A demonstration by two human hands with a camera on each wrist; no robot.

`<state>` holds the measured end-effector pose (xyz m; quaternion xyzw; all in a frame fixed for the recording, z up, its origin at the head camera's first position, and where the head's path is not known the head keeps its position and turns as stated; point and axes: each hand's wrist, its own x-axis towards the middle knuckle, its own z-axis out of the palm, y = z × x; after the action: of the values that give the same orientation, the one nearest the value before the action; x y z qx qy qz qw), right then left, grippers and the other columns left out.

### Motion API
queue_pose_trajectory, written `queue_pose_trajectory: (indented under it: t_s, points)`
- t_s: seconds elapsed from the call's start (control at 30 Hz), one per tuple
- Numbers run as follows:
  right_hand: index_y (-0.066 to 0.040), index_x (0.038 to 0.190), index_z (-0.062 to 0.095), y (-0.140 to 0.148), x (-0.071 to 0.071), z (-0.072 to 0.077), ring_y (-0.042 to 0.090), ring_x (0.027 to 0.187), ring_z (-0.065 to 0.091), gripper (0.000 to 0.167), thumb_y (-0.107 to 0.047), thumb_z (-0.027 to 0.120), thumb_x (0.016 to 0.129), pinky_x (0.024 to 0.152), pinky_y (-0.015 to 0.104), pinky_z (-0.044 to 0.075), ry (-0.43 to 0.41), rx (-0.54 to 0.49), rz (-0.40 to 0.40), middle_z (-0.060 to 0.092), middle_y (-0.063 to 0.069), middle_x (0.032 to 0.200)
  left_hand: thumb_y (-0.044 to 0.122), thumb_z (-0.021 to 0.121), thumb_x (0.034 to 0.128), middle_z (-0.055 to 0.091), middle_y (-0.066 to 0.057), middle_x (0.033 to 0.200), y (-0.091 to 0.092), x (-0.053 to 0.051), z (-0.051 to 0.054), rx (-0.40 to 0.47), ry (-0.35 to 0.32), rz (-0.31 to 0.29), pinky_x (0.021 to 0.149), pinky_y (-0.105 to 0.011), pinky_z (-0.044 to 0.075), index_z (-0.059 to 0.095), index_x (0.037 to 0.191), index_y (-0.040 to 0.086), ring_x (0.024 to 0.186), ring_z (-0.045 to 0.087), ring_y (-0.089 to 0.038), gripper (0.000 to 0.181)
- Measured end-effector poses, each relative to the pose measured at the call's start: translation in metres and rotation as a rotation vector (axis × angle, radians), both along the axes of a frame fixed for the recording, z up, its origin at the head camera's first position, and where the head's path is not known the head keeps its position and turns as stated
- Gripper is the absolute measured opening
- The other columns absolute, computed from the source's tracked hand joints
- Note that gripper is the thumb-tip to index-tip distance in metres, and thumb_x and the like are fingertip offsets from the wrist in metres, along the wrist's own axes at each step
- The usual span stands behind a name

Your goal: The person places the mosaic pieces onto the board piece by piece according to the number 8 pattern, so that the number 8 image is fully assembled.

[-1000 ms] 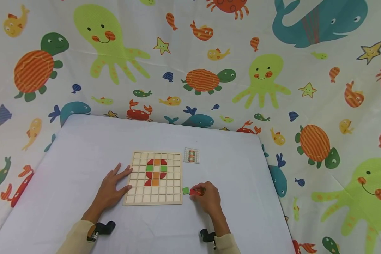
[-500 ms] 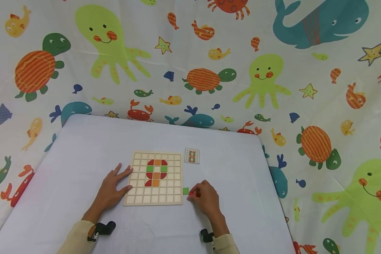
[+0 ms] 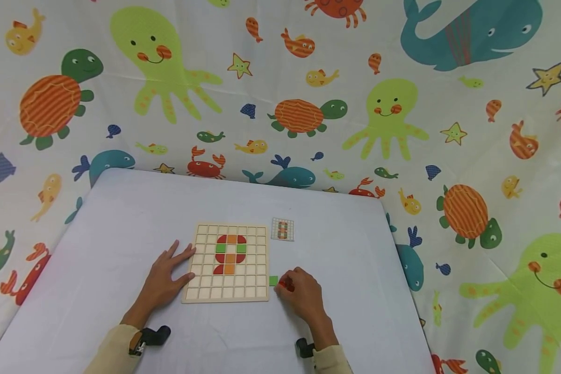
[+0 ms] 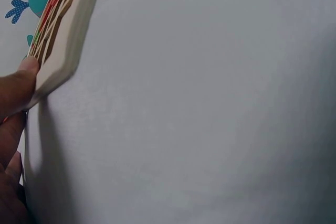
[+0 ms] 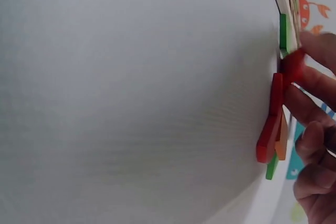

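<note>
Looking at a wooden grid board (image 3: pixel 250 283) flat on a white table (image 3: pixel 168 202), with red, orange and green inset tiles (image 3: pixel 231 258) around its middle. Along the left edge, a left hand (image 3: pixel 161 280), fingers spread and relaxed, just touching the frame. Off to the right, a right hand (image 3: pixel 304 293) pinching a red tile (image 5: pixel 294 65) in its fingertips. Beside that, a green tile (image 3: pixel 273 281) near the frame, can't tell if touching. Also seeing more loose pieces (image 5: pixel 268 137) bunched by those fingers, plus a small pattern card (image 3: pixel 282 229) by the top right corner.
</note>
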<state>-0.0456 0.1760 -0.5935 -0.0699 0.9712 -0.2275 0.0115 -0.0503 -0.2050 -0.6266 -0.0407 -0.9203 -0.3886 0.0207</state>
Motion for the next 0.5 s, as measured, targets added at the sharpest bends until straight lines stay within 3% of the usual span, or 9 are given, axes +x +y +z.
queue_pose_trajectory:
  t_s: [0.23,0.5]
  points:
    - [-0.022,0.102,0.079,-0.0003,-0.0001,-0.0027,-0.001,0.064,0.048,0.009,-0.028,0.080,0.096,0.056,0.017,0.039,0.097,-0.018,-0.006,0.063,-0.012,0.075,0.020,0.083,0.0895,0.039,-0.029,0.166,-0.0004,0.0003,-0.0012,0.003,0.002,-0.001,0.127,-0.075,0.019,0.057,0.152,0.008,0.156,0.028,-0.058,0.068]
    - [-0.024,0.108,0.078,-0.0002,0.0015,-0.0016,0.002,0.071,0.053,0.025,-0.020,0.090,0.086,0.060,0.018,0.044,0.055,-0.071,-0.054,0.071,-0.010,0.083,0.021,0.083,0.0894,0.043,-0.027,0.164,-0.0012,-0.0009,-0.0021,0.009,0.021,-0.009,0.127,-0.074,0.019,0.057,0.152,0.008,0.156,0.029,-0.056,0.069]
